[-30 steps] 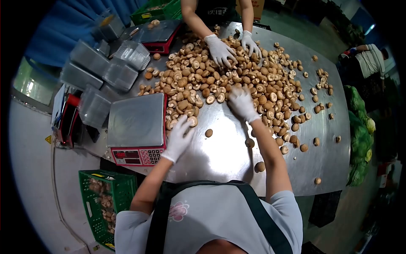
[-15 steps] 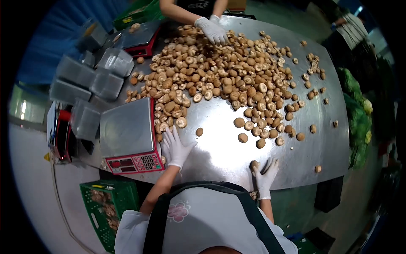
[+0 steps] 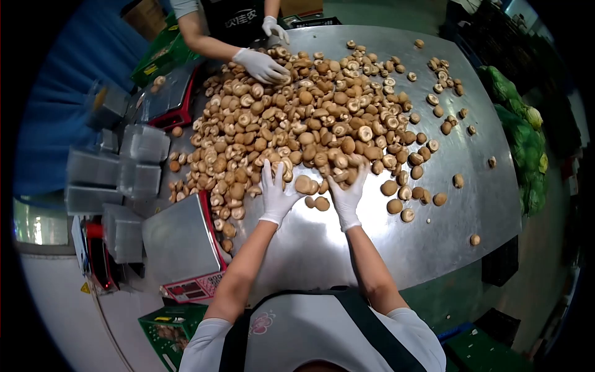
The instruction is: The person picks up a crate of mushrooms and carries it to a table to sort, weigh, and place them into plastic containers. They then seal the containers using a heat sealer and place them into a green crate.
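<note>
A large pile of brown shiitake mushrooms covers the middle of the metal table. At its near edge, my gloved left hand is open, fingers spread and pointing into the mushrooms. Facing it, my gloved right hand is open too, its spread fingers against mushrooms at the pile's edge. Between the two hands lie a few loose mushrooms, among them a pale brown one and a darker one. Some fingertips are partly hidden among the caps.
Across the table a co-worker's gloved hand rests on the pile. A weighing scale stands left, with clear plastic trays beyond it and a second scale farther back. Scattered mushrooms lie right. A green crate sits below.
Both my hands have moved forward to the pile's near edge and closer together. The mushroom by my right hand is no longer seen there. The co-worker's hands have separated. The view has shifted.
</note>
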A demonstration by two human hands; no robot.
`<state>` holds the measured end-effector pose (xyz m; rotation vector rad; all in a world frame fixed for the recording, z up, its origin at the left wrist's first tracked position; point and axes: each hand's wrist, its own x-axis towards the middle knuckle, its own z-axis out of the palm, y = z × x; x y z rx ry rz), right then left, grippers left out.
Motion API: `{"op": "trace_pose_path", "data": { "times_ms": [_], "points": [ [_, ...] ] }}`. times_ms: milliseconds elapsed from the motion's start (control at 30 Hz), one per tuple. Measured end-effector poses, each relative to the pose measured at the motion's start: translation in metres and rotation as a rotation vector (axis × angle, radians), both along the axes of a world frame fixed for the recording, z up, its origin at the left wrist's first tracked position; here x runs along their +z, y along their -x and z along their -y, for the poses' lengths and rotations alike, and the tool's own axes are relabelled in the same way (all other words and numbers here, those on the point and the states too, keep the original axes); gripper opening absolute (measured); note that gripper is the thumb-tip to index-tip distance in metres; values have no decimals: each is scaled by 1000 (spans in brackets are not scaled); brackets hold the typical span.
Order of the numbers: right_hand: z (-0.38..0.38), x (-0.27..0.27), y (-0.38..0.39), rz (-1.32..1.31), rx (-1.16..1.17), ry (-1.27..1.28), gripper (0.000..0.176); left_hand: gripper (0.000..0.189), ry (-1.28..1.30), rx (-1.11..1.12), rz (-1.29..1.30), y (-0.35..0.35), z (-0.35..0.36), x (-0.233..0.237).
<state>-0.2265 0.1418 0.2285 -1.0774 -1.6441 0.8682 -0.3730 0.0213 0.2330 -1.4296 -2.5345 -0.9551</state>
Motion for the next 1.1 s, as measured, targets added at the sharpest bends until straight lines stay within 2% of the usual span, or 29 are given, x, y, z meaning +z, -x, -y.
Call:
{"op": "trace_pose_path", "data": {
  "times_ms": [100,133,267,300,367,400,500,567,600,667,700,733,767,800,833,867,900,933,967,1033,1067,1100],
  "points": [
    [-29,-7,44,-127,59,5,78,102,95,-25,59,15,-32,-1],
    [-41,-14,60,-128,48,-8,77,101,43,-10,-2,20,-39,-11],
    [-77,-9,108,-100,-44,-41,69,101,-75,25,173,49,-73,1],
    [-90,-11,117,-126,-46,-47,68,100,-85,64,292,55,-84,9],
    [-117,-4,132,-82,-44,-35,69,99,-88,41,296,68,-105,21],
    [-132,2,138,-91,6,3,69,99,-77,37,332,75,-118,29],
    [-166,47,140,53,150,354,77,95,79,145,262,80,-148,59],
    [-183,57,124,78,257,327,83,97,151,177,249,81,-156,65],
    [-175,89,95,58,285,358,84,97,160,179,209,79,-154,65],
    [-169,90,36,-67,257,187,69,96,198,167,128,75,-143,66],
    [-163,98,-6,-12,183,110,62,91,233,151,127,62,-133,80],
    [-155,106,-48,-75,97,163,56,88,205,109,86,54,-121,75],
    [-150,96,-91,43,-167,185,50,84,177,64,44,47,-109,71],
    [-135,113,-133,-282,-231,206,43,79,90,-2,37,34,-97,67],
    [-149,85,-192,256,-511,-113,37,74,1,-63,30,20,-84,65],
    [-154,60,-255,504,-708,-343,36,68,-6,-148,-33,5,-72,61],
    [-142,70,-300,441,-774,-247,36,64,-10,-221,-98,-12,-59,55],
    [-135,64,-340,447,-939,-172,37,59,56,-311,-58,-27,-45,50],
    [-128,46,-381,363,-1038,-57,37,55,124,-391,-14,-43,-30,43],
    [-131,-18,-464,-233,-1005,59,38,47,150,-517,-57,-74,-11,26],
    [-132,-18,-450,-240,-977,63,38,45,122,-626,-97,-87,-4,19],
    [-132,-12,-426,-461,-975,53,38,44,92,-735,-138,-98,-2,13]
  ]
}}
